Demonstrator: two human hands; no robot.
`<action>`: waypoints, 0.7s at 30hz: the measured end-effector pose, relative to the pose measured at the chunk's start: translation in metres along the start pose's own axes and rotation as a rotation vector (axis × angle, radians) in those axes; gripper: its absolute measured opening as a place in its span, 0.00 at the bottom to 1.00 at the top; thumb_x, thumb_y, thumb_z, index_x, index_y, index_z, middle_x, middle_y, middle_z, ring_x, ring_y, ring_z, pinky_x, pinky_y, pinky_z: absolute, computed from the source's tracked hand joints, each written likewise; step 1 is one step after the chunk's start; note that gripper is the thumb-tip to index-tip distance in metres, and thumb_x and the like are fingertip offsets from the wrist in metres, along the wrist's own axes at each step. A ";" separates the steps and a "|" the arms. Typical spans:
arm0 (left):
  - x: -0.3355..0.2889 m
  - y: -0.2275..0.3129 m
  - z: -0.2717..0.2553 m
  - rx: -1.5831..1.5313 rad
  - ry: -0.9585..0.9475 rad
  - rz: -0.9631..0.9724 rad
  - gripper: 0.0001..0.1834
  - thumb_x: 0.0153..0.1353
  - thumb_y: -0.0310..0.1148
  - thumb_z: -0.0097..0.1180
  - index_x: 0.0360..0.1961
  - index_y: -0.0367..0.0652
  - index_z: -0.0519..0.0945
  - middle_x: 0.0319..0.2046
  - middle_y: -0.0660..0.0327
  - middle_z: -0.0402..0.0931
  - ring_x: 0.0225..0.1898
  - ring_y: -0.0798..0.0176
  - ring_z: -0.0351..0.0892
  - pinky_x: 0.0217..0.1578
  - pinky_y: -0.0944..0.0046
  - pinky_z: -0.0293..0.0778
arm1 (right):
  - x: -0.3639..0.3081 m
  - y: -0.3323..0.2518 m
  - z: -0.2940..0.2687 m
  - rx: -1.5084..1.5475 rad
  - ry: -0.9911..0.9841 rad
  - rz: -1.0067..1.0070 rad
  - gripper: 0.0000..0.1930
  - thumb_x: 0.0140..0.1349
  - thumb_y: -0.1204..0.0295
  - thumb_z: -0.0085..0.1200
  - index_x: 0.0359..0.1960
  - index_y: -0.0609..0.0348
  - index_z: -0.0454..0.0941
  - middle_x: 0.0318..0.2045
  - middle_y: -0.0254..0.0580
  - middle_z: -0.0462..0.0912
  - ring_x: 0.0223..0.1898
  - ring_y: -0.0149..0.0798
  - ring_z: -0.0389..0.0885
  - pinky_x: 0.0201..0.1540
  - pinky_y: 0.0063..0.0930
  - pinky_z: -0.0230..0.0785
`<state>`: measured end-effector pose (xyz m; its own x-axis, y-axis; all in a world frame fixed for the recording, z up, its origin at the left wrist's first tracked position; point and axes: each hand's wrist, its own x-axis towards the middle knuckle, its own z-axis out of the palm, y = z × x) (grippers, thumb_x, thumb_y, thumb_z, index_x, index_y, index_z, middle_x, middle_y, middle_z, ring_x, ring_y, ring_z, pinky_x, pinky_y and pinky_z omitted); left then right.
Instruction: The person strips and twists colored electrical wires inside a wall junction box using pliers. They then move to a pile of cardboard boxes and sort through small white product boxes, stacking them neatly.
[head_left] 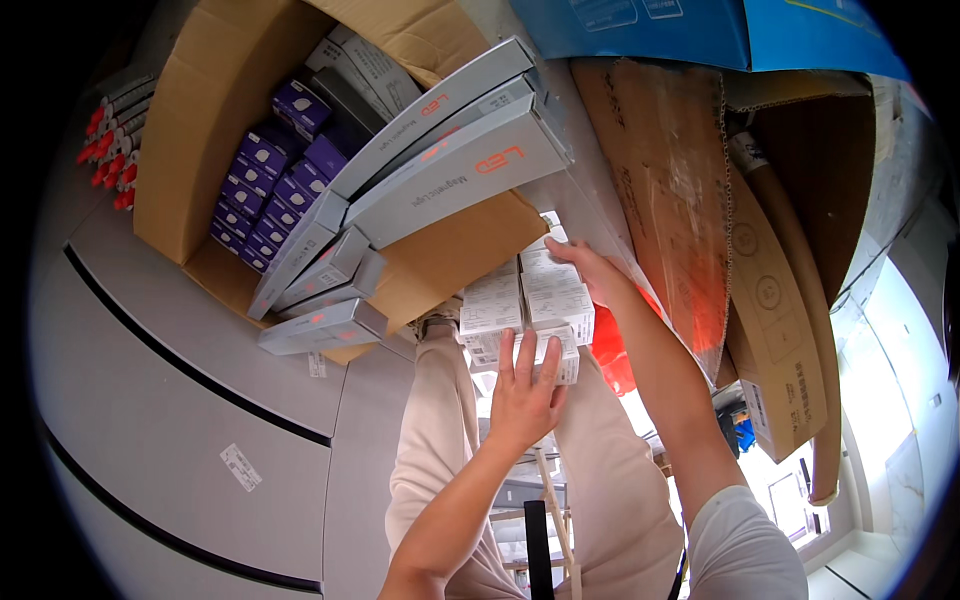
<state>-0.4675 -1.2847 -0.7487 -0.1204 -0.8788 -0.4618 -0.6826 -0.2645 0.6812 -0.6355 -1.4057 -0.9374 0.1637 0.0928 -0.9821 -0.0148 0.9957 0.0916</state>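
Several small white cartons [555,292], covered in fine print, are packed together in a block in front of my legs. My left hand [527,390] presses its fingertips on the near end of the block. At the far right corner, my right hand [585,265] curls round the cartons, its thumb side on the upper edge. The block is held between both hands. Its underside is hidden. Just left of it lies a brown cardboard flap [455,255] of the large open carton [190,130].
Purple small boxes [262,152] and long grey light boxes [460,175] fill the large carton. On the right stand tall brown cartons [770,290], beneath a blue box [640,35]. A red bag [612,350] hangs behind my right forearm. Grey cabinet panels [180,400] lie left.
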 end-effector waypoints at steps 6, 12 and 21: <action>0.001 0.000 -0.002 -0.005 -0.004 0.000 0.54 0.47 0.32 0.77 0.76 0.47 0.63 0.72 0.42 0.58 0.76 0.24 0.50 0.66 0.36 0.70 | -0.031 -0.006 0.005 0.029 -0.078 -0.001 0.47 0.62 0.62 0.71 0.75 0.62 0.53 0.64 0.53 0.74 0.66 0.48 0.76 0.65 0.48 0.71; 0.009 0.007 -0.010 -0.003 0.016 -0.049 0.54 0.46 0.31 0.77 0.76 0.48 0.64 0.73 0.44 0.58 0.76 0.26 0.51 0.66 0.38 0.70 | -0.037 0.002 0.001 0.138 -0.106 -0.057 0.42 0.66 0.53 0.67 0.72 0.58 0.56 0.63 0.49 0.74 0.66 0.46 0.74 0.64 0.47 0.71; 0.011 0.011 0.000 0.066 0.064 0.035 0.57 0.39 0.27 0.76 0.75 0.52 0.66 0.73 0.49 0.59 0.74 0.33 0.57 0.68 0.43 0.70 | -0.153 0.030 0.023 0.186 -0.003 -0.243 0.44 0.76 0.39 0.44 0.82 0.48 0.44 0.78 0.37 0.57 0.77 0.45 0.56 0.74 0.52 0.56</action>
<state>-0.4758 -1.2974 -0.7461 -0.0999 -0.9112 -0.3997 -0.7248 -0.2086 0.6566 -0.6385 -1.3902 -0.7805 0.1436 -0.1487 -0.9784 0.2063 0.9714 -0.1173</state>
